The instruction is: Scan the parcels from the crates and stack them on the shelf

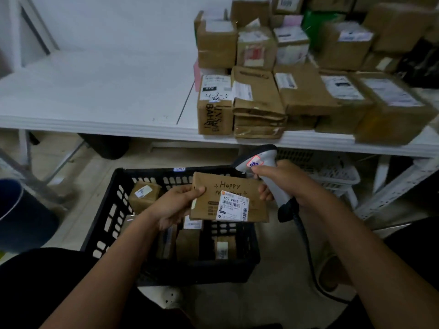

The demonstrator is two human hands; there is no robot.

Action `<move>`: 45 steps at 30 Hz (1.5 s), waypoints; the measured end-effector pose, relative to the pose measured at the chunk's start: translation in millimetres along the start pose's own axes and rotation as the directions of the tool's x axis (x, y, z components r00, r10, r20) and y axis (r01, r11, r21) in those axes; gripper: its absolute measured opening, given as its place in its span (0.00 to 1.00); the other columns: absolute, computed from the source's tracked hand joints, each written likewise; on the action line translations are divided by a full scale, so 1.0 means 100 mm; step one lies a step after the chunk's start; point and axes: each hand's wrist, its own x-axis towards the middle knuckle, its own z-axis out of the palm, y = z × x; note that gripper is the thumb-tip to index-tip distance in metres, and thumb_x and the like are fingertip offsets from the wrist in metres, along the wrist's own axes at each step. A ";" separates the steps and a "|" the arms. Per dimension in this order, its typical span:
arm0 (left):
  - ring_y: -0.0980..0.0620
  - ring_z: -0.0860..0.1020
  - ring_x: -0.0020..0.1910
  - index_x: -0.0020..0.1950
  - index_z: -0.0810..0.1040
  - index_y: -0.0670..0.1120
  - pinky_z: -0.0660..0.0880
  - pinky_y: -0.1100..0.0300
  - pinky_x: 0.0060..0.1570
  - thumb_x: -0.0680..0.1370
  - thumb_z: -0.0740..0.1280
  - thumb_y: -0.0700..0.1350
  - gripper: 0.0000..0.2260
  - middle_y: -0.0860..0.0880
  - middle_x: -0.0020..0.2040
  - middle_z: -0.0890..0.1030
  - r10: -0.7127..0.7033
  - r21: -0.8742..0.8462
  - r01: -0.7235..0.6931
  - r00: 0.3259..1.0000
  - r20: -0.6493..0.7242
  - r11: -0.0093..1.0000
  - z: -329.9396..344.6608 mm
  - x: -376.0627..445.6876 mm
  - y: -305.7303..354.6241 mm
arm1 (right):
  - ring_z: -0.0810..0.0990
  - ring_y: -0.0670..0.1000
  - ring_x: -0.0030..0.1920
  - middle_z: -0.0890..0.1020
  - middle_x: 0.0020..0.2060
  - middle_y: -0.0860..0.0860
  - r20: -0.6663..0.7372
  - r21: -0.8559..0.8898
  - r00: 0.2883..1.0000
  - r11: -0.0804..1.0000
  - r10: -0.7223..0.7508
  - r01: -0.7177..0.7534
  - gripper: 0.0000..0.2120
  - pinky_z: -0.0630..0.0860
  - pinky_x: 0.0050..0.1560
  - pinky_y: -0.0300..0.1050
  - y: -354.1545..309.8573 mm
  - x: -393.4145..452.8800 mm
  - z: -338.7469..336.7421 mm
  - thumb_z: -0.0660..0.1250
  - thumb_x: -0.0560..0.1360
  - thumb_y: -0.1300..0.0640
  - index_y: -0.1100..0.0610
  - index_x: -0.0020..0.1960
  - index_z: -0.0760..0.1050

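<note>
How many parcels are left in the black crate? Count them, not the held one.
4 visible: one box at the crate's back left, three more along the bottom front. Others may be hidden under the held parcel.

Head-worn view, looking down, hands (237, 191) close
</note>
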 end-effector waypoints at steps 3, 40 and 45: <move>0.44 0.82 0.59 0.65 0.77 0.39 0.81 0.52 0.57 0.81 0.66 0.45 0.16 0.39 0.59 0.83 0.063 0.038 -0.067 0.994 0.090 0.997 0.23 -0.07 0.18 | 0.81 0.54 0.27 0.82 0.29 0.60 -0.001 0.046 0.999 0.998 -0.046 0.046 0.15 0.76 0.28 0.40 -0.10 -0.26 -0.22 0.68 0.78 0.52 0.66 0.48 0.78; 0.45 0.84 0.53 0.61 0.79 0.42 0.78 0.45 0.59 0.82 0.66 0.46 0.12 0.43 0.54 0.85 0.537 0.086 -0.532 0.841 -0.060 0.843 2.06 -0.22 1.85 | 0.80 0.53 0.24 0.81 0.27 0.59 -0.279 -0.012 0.892 0.930 -0.355 0.366 0.15 0.76 0.25 0.40 -0.84 -1.35 -1.90 0.64 0.81 0.53 0.67 0.48 0.73; 0.45 0.83 0.53 0.58 0.80 0.44 0.78 0.44 0.60 0.82 0.65 0.46 0.09 0.43 0.54 0.85 0.536 0.076 -0.532 0.842 -0.057 0.843 2.06 -0.21 1.85 | 0.80 0.54 0.25 0.81 0.27 0.59 -0.279 -0.010 0.899 0.937 -0.338 0.350 0.15 0.76 0.26 0.40 -0.83 -1.33 -1.89 0.64 0.81 0.54 0.68 0.49 0.73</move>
